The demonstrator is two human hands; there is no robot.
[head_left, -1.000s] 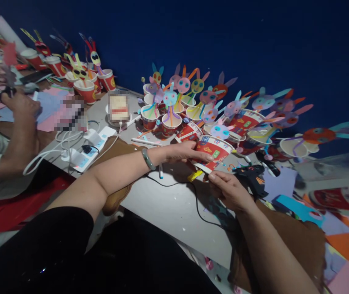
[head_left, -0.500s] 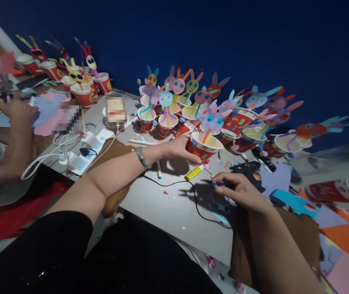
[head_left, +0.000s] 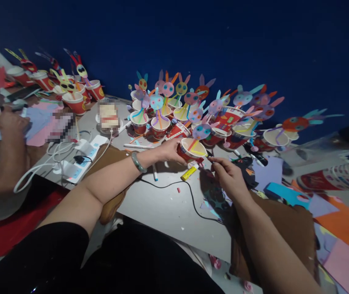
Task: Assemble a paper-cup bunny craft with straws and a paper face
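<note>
My left hand (head_left: 172, 151) grips the side of a red paper cup (head_left: 187, 155), which tilts a little toward me. A purple paper rabbit face (head_left: 201, 131) rises from it on coloured strips, with a yellow strip inside the cup. Closed in a pinch, my right hand (head_left: 228, 174) holds a thin dark tool (head_left: 210, 158), its tip at the cup's right rim; its kind is not clear. Below the cup lies a yellow glue stick or lighter-like tube (head_left: 189, 172) on the grey table (head_left: 159, 204).
Several cups with paper rabbits (head_left: 157, 122) stand behind the held cup. A white power strip (head_left: 87, 159) with cables lies left. At far left, another person's hand (head_left: 4, 120) holds scissors. Coloured paper (head_left: 330, 220) and stacked cups (head_left: 330, 177) lie right. A black cable (head_left: 189, 192) crosses the table.
My right hand has moved up and left, bringing the dark tool to the cup's rim. The cup in my left hand has shifted slightly left and tilted. The whole view has shifted a little.
</note>
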